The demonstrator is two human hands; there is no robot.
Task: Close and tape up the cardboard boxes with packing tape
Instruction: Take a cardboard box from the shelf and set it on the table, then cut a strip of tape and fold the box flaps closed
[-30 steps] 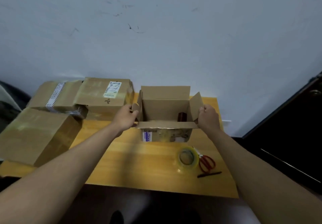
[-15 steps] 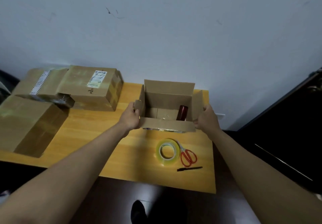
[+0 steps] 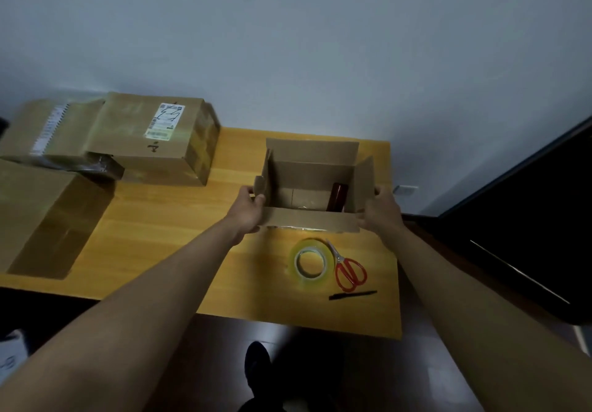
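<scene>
The open box (image 3: pixel 312 187) sits at the centre right of the frame, on the far part of the counter (image 3: pixel 179 251), and nothing on it is closed yet: all four flaps stand up or splay outward. The left hand (image 3: pixel 248 211) grips the box's near left corner, thumb curled over the left flap's edge. The right hand (image 3: pixel 381 211) grips the near right corner, fingers wrapped on the near flap and right wall. Judging by this, the step in hand is steadying or placing the box before folding the flaps in; folding and taping are all left for this one.

Inside, a dark bottle (image 3: pixel 338 200) stands upright against the right wall, and something pale and shiny lies on the floor beside it, too dim to name. The rest of the box floor looks bare.

At the upper left, three boxes (image 3: pixel 153 139) crowd together, all with flaps down. The labelled one looks glossy, perhaps taped; the others I cannot tell.

The tape (image 3: pixel 309 262) lies flat on the counter below the open box, untouched. Red scissors (image 3: pixel 349 270) touch its right side, and a black pen (image 3: pixel 352 294) lies just below them.
</scene>
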